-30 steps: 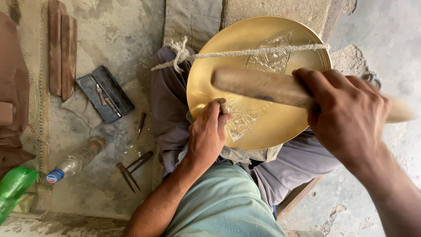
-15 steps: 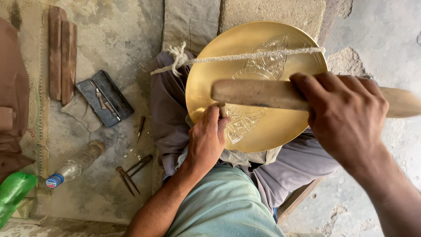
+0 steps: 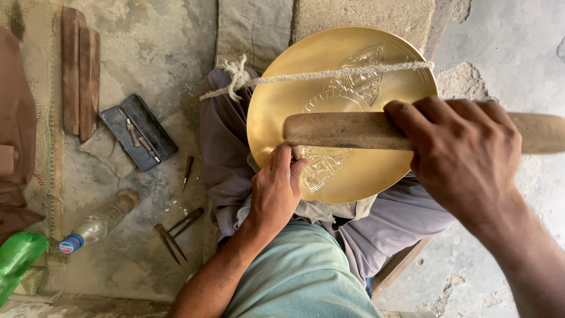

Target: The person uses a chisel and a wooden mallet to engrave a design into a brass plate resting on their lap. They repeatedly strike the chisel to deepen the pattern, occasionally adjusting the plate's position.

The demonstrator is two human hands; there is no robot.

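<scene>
- The round brass plate (image 3: pixel 347 118) rests on the seated person's lap, tied across its upper part by a knotted rope (image 3: pixel 306 75).
- The right hand (image 3: pixel 465 159) is wrapped tight around a wooden mallet (image 3: pixel 353 129) held level over the plate's middle.
- The left hand (image 3: pixel 276 194) pinches what seems to be a small chisel against the plate; the tool itself is mostly hidden.
- An engraved design (image 3: pixel 347 118) already runs from upper right to lower centre; much of the plate's face is still plain, so the work looks partly done.
- On the floor lie compasses (image 3: pixel 176 232), a dark tray of tools (image 3: pixel 138 131) and a plastic bottle (image 3: pixel 97 221).
</scene>
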